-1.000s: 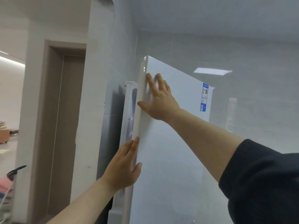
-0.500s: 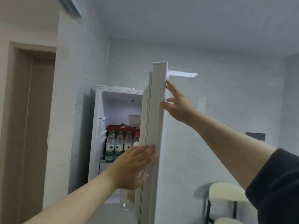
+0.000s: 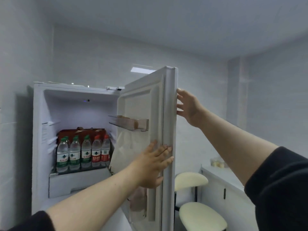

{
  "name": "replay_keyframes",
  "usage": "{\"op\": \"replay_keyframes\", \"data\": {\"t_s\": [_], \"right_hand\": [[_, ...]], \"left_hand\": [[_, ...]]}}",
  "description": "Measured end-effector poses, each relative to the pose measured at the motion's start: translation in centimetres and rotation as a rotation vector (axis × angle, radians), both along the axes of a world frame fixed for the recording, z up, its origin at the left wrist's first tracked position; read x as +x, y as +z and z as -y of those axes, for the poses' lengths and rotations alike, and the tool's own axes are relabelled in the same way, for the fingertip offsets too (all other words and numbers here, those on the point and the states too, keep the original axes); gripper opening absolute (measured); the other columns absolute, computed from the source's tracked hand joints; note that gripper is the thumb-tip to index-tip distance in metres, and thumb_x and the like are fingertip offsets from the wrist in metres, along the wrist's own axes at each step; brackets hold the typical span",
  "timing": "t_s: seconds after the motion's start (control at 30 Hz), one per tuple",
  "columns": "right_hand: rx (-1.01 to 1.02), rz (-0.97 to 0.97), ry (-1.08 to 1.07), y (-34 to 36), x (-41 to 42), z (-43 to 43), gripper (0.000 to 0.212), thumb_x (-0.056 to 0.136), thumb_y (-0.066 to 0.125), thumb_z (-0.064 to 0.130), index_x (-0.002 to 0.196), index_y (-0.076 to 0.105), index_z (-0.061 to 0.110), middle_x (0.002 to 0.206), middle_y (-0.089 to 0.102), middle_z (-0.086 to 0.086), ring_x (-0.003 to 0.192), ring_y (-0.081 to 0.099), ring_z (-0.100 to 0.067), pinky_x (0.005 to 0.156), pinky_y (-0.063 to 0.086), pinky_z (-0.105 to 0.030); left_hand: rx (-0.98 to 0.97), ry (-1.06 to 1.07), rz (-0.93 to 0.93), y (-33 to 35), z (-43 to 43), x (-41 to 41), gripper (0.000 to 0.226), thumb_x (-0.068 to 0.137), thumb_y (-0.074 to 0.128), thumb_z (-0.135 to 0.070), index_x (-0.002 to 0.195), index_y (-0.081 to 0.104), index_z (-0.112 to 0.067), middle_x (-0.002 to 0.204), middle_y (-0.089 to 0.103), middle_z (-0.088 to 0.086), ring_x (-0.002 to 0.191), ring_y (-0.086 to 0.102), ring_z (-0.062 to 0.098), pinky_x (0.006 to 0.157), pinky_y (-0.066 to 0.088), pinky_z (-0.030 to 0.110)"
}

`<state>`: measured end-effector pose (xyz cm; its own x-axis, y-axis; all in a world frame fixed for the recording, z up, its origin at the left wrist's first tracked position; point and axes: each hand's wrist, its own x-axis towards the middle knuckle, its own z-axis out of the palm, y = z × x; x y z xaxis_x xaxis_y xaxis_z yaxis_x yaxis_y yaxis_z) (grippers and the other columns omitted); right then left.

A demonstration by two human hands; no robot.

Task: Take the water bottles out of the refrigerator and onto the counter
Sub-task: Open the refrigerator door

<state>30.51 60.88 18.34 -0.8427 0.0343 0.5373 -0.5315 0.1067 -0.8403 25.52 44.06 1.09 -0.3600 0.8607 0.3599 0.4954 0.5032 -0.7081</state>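
- The refrigerator (image 3: 38, 130) stands open; its shelf holds a row of upright water bottles (image 3: 83, 152) in front of a red carton (image 3: 80, 132).
- The left hand (image 3: 153, 165) presses the door (image 3: 168, 114) from inside, fingers straight.
- The right hand (image 3: 188, 105), fingers extended, touches its outer edge.
- The counter (image 3: 221, 175) lies far right.

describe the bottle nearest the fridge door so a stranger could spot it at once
Find the open white refrigerator on the left and its shelf holding a row of water bottles before a red carton. The bottle stands at the row's right end, beside the door. Its red cap and label are shared only with its left neighbour; the rest are green.
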Motion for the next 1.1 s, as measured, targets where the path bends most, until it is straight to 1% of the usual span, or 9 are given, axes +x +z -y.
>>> {"op": "replay_keyframes", "data": {"t_s": [0.07,0.13,0.2,0.27,0.5,0.63,0.83,1.0,1.1], "right_hand": [[0.024,-0.019,-0.042,-0.4,-0.2,-0.8,0.037,0.088,0.049,0.045,0.120,0.061,0.029,0.122,0.062,0.008,0.091,0.061,-0.012,0.080,0.046,-0.030],[0.062,-0.028,-0.090,-0.6,-0.6,-1.5,0.049,0.101,0.042,0.039,0.146,0.043,0.021,0.150,0.046,-0.001,0.118,0.054,-0.019,0.100,0.042,-0.036],[0.082,-0.007,-0.124,-0.7,-0.6,-1.8,0.060,0.104,0.037,0.040,0.158,0.020,0.020,0.165,0.021,0.001,0.147,0.027,-0.023,0.120,0.023,-0.045],[0.093,0.004,-0.139,-0.8,-0.6,-2.0,0.064,0.104,0.036,0.042,0.159,0.011,0.019,0.167,0.010,0.002,0.153,0.012,-0.022,0.123,0.014,-0.048],[0.177,-0.178,-0.401,-0.4,-0.3,-2.1,0.057,0.103,0.045,0.035,0.154,0.030,0.017,0.163,0.028,-0.006,0.148,0.025,-0.022,0.118,0.022,-0.040],[0.285,-0.401,-0.563,-0.1,0.3,-0.8,0.063,0.089,0.047,0.044,0.147,0.043,0.021,0.154,0.043,-0.003,0.140,0.038,-0.019,0.109,0.030,-0.033],[0.441,-0.531,-0.533,-1.2,-0.9,3.8,0.065,0.088,0.044,0.041,0.149,0.040,0.019,0.160,0.034,-0.004,0.146,0.029,-0.019,0.115,0.023,-0.034],[0.462,-0.577,-0.478,-2.8,-3.4,7.7,0.066,0.088,0.043,0.040,0.150,0.038,0.018,0.161,0.031,-0.005,0.146,0.027,-0.020,0.112,0.019,-0.030],[0.416,-0.574,-0.420,-3.7,-4.6,10.0,0.066,0.087,0.045,0.037,0.149,0.041,0.014,0.159,0.035,-0.009,0.144,0.034,-0.026,0.117,0.029,-0.044]], "left_hand": [[-0.008,0.011,-0.001,0.1,-1.7,-0.3,0.079,0.089,0.037,-0.052,0.157,0.016,-0.016,0.165,0.005,0.015,0.152,-0.002,0.029,0.112,-0.022,0.056],[-0.016,0.011,-0.004,0.2,-2.8,-0.6,0.079,0.089,0.037,-0.051,0.157,0.015,-0.016,0.165,0.003,0.016,0.152,-0.003,0.029,0.111,-0.022,0.057],[-0.018,0.012,0.012,0.3,-3.6,-0.8,0.079,0.089,0.038,-0.051,0.156,0.016,-0.015,0.165,0.003,0.017,0.152,-0.004,0.029,0.112,-0.019,0.058],[-0.018,0.008,0.037,0.3,-4.2,-0.9,0.079,0.090,0.039,-0.052,0.156,0.016,-0.016,0.165,0.004,0.017,0.152,-0.003,0.029,0.116,-0.012,0.060],[0.097,-0.132,0.108,2.7,-1.5,-0.3,0.076,0.092,0.039,-0.053,0.157,0.014,-0.023,0.166,0.005,0.009,0.152,-0.004,0.023,0.120,-0.008,0.046],[0.372,-0.132,0.117,6.4,5.1,0.2,0.073,0.093,0.041,-0.052,0.157,0.022,-0.023,0.166,0.012,0.006,0.152,0.006,0.021,0.123,-0.001,0.040],[1.178,-0.192,0.277,10.2,18.5,1.3,0.068,0.092,0.040,-0.044,0.156,0.024,-0.025,0.160,0.019,-0.011,0.144,0.012,0.000,0.119,0.012,0.032],[1.399,-0.149,0.144,11.3,27.0,2.8,0.068,0.092,0.038,-0.042,0.155,0.025,-0.020,0.161,0.023,-0.003,0.145,0.018,0.004,0.120,0.015,0.033],[1.409,-0.105,0.077,11.0,30.2,2.8,0.069,0.092,0.039,-0.042,0.155,0.026,-0.015,0.162,0.025,0.006,0.148,0.020,0.014,0.121,0.015,0.036]]}}
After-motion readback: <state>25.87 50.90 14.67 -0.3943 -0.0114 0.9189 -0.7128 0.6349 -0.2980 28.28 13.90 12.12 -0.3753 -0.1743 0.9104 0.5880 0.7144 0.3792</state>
